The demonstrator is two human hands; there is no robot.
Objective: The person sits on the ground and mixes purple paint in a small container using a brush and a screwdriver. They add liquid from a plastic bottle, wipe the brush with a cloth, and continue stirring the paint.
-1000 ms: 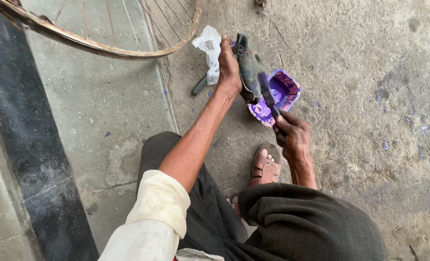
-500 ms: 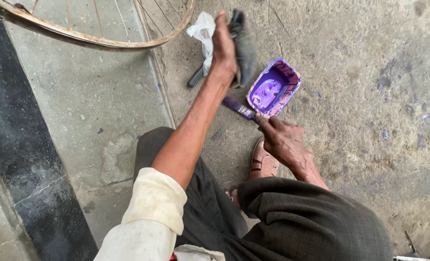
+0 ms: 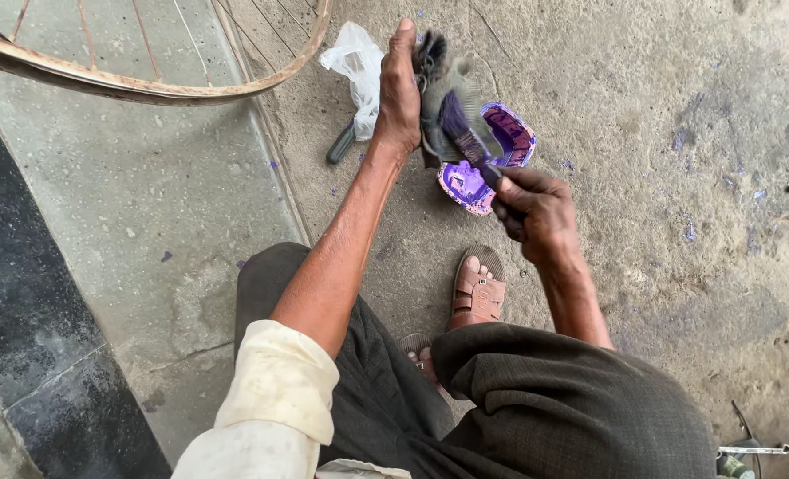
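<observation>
Left hand (image 3: 398,98) clenched on dark rag (image 3: 443,102). Right hand (image 3: 532,208) grasping brush (image 3: 467,140); long axis slanting up-left, bristles touching rag, above purple tub (image 3: 488,168).

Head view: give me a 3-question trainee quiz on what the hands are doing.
1. True or false: the brush has purple bristles.
2. Which hand holds the dark object? A left, B right.
3. What lies on the ground beside the white plastic bag?

Key:
1. True; the right hand holds its handle above the purple-stained container.
2. A; the left hand.
3. A dark-handled tool.
</observation>
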